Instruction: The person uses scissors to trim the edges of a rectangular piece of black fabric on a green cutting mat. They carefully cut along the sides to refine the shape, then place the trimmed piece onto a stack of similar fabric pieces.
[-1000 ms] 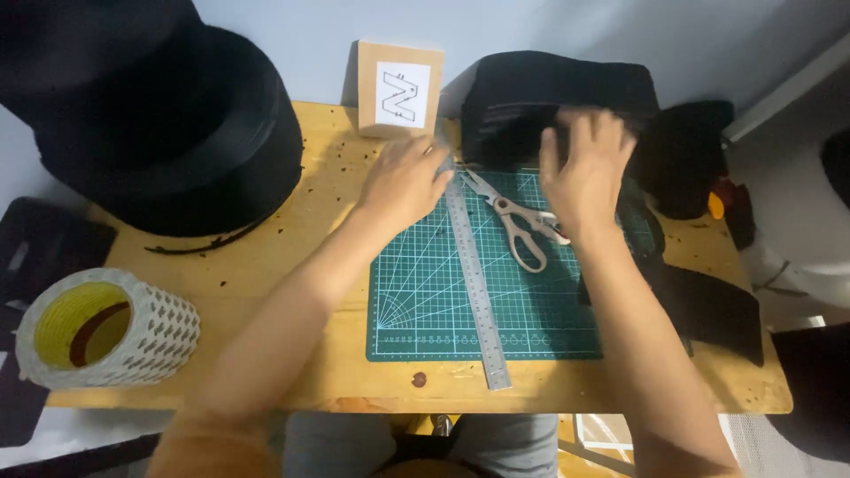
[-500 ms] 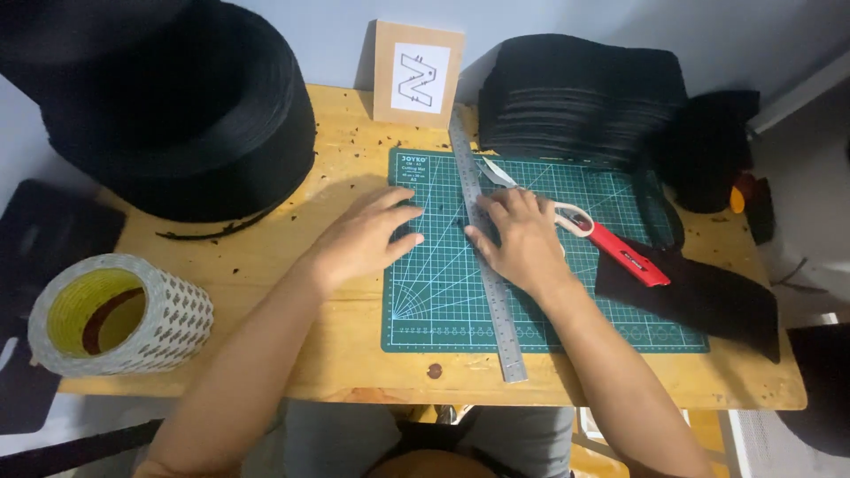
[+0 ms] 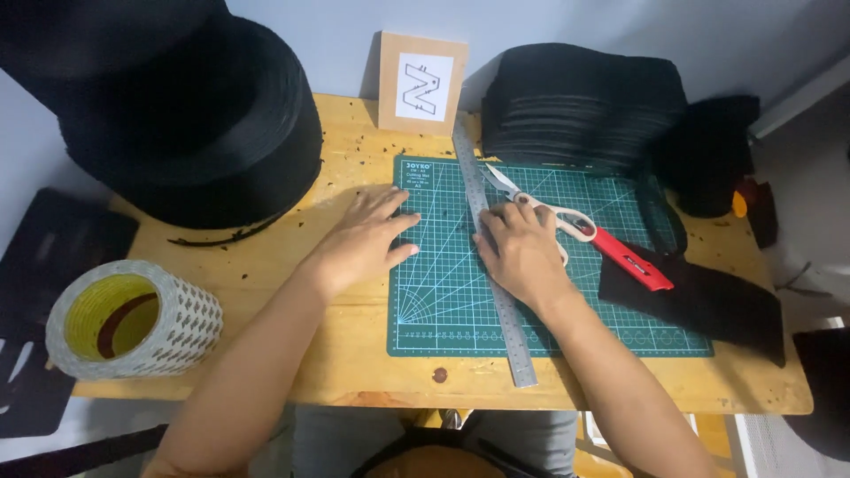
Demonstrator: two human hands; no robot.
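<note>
- On the green gridded cutting mat (image 3: 611, 332), the long steel ruler (image 3: 488, 250) lies slanted, and laying it in place looks like the step in hand.
- The right hand (image 3: 522, 250) presses flat on the ruler, fingers spread, gripping nothing.
- The left hand (image 3: 361, 243) rests open across the mat's left edge, holding nothing.
- Any cut along the ruler would call for a steady hold on it.
- Counted: one ruler, one pair of white-handled scissors (image 3: 540, 205), one red utility knife (image 3: 630, 258), one roll of patterned tape (image 3: 133, 319).

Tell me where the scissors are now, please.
In the head view, the scissors lie on the green mat, just right of the steel ruler, partly under the right hand and left of the red cutter.
</note>
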